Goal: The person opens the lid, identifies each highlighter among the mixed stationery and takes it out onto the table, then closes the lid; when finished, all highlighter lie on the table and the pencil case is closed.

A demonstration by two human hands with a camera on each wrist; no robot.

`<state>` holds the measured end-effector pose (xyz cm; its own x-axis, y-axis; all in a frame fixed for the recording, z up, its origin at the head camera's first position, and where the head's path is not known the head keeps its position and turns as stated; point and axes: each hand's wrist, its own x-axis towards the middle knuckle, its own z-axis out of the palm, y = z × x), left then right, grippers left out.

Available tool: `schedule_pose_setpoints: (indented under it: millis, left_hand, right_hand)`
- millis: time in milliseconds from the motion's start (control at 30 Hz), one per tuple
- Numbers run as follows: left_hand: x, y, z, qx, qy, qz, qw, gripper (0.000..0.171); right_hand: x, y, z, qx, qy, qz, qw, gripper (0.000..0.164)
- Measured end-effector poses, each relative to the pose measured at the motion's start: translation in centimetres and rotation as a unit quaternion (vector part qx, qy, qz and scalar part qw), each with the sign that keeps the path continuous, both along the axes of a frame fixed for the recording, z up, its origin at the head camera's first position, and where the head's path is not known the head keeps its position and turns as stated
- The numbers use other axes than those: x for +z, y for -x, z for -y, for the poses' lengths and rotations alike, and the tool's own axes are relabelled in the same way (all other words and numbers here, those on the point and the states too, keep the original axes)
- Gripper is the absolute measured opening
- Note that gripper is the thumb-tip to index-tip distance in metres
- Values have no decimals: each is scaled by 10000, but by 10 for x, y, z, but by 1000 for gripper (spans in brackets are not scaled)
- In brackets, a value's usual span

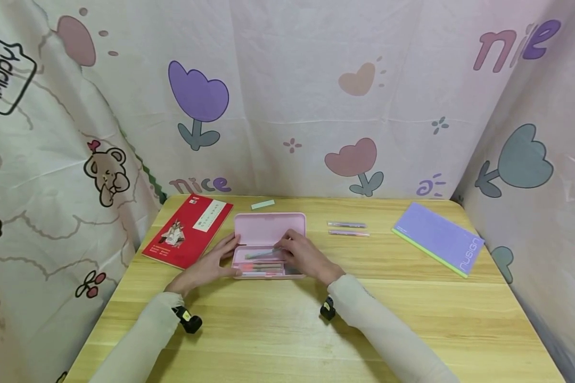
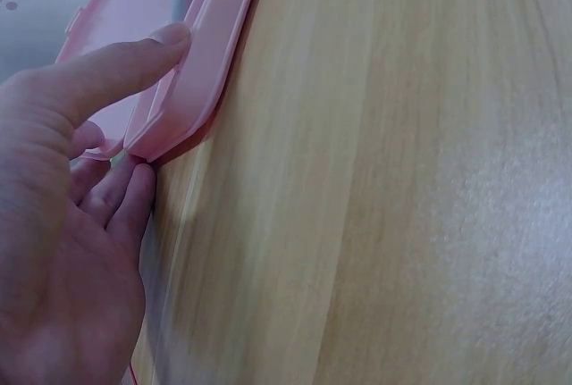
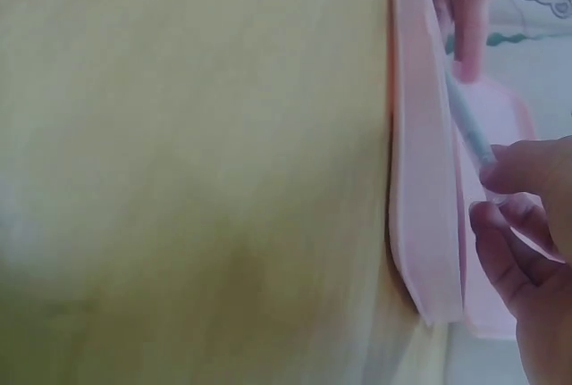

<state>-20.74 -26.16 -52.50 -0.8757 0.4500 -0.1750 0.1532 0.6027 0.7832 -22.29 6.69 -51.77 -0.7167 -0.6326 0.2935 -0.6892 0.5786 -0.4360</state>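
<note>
A pink pencil case (image 1: 263, 229) lies on the table with its lid raised at the back. My left hand (image 1: 210, 267) grips the case's left end, thumb on the front rim and fingers around the side, as the left wrist view shows. Between thumb and fingertips my right hand (image 1: 307, 256) pinches a pale blue-green pen (image 3: 467, 121), which slants low over the inside of the case. Several pens (image 1: 263, 267) in orange, pink and white lie in the front part of the case. The right hand hides part of the case's right side.
A red booklet (image 1: 184, 231) lies left of the case, close to the left hand. Behind the case is a small pale strip (image 1: 262, 204). Two pens (image 1: 347, 229) lie to the right, and a purple notebook (image 1: 438, 239) sits farther right. A printed curtain hangs behind the table.
</note>
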Motion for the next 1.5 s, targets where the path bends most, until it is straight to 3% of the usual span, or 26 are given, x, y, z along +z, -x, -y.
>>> schedule_pose_setpoints:
  millis: [267,467,733,1000,1500]
  left_hand:
    - [3,-1,-1,107,31,175,9998,110]
    - [3,-1,-1,76,88,119,9999,110]
    - [2,-1,-1,32,22,33,10000,108]
    - [1,1,-2,6,-18,54,10000,109]
    - [0,1,-1,0,34,11,10000,108]
  right_hand:
    - [6,6,-36,-387,728,757,9937,21]
    - [10,12,-77,-765,994,829,9886,21]
    - [6,12,-135,-1276,946,725,9846,23]
    - [-9,0,-187,-1630,856,549,9814,21]
    - [-21,-5,-218,-1946,555,719,9767,19]
